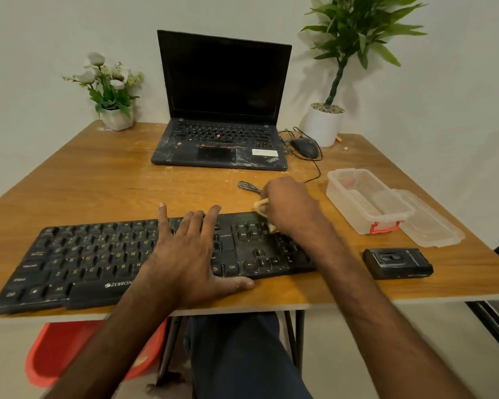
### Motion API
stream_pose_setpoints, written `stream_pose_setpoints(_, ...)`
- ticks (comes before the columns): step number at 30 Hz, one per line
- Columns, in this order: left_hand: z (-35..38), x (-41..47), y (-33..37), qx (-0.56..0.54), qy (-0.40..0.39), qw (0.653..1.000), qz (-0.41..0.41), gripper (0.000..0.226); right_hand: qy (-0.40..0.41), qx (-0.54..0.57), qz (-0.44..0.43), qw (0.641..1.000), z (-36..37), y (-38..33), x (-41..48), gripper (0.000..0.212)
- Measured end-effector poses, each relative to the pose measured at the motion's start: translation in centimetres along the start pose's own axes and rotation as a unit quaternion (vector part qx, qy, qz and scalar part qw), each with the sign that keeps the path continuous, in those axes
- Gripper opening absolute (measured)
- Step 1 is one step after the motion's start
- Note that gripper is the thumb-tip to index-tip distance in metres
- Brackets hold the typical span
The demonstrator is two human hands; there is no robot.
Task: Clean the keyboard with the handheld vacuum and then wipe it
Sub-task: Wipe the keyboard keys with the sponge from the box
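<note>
Wiping step: your right hand (293,208) pinches cloth (261,204) at keyboard's (84,263) far right, left hand (190,254) spread flat; sweep left next.

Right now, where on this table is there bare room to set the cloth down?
Bare wood lies left of the laptop, between the flower pot and the keyboard. The right side is crowded: mouse, clear box with lid, black device.

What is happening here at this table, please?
A person is wiping a black keyboard on the wooden table. The left hand lies flat on the keys; the right hand holds a yellowish cloth against the keyboard's right end. A black device, likely the handheld vacuum, lies untouched beside it.
</note>
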State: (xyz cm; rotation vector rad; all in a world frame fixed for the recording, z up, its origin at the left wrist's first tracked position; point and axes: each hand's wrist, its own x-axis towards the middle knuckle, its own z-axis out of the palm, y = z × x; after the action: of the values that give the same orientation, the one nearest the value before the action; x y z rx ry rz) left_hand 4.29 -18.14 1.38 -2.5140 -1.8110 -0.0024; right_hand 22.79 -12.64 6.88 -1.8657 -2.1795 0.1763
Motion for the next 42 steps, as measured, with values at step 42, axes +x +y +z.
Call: stream_pose_setpoints(42,-0.4,-0.3,0.1,0.020,-0.018,1.000,-0.009,0.140,0.040,-0.055,-0.013,0.998,0.8,0.3,-0.4,0.023)
